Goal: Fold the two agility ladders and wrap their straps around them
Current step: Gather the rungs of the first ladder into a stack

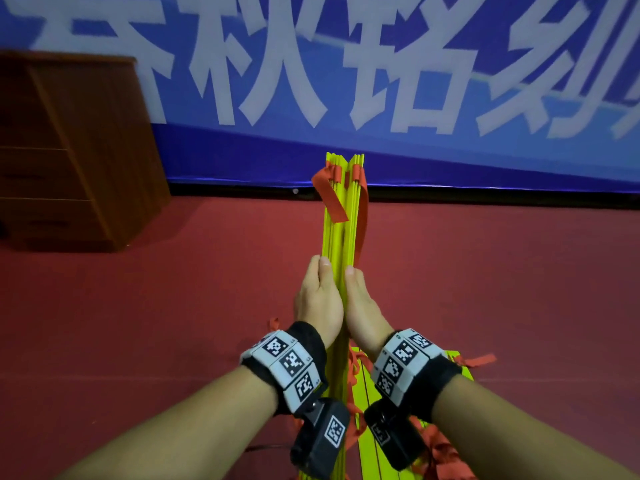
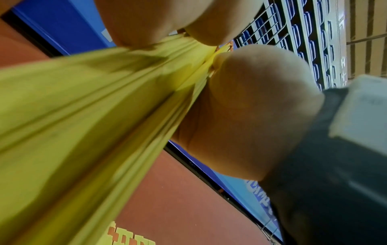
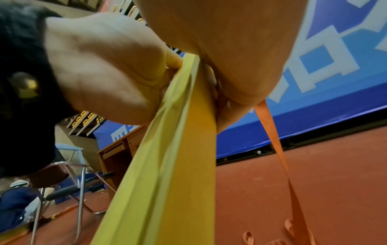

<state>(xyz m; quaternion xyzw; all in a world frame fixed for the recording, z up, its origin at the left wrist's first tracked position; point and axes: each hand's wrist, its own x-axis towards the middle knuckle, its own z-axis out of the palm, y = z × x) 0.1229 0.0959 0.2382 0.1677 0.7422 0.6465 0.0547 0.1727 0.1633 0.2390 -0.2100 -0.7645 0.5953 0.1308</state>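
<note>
Gripping flat yellow plastic rung stack [image 1: 341, 223]: both hands [image 1: 341, 299]; limp red, seemingly woven strap [image 1: 329, 195] dangling.

The red floor [image 1: 485, 289] lay open to both sides of the upright bundle of yellow rungs [image 1: 341, 230], giving a hand free passage left or right, while the left hand [image 1: 320, 299] and right hand [image 1: 360, 306] pressed against the bundle's two flanks and closed off its middle. Ahead, the blue banner wall [image 1: 415, 157] bounded the room, and a wooden drawer cabinet [image 1: 79, 150] blocked the far left corner. Below the wrists, the second ladder [image 1: 377, 455] and loose orange straps [image 1: 446, 452] cluttered the floor; a chair [image 3: 69, 187] stood off to the left.
</note>
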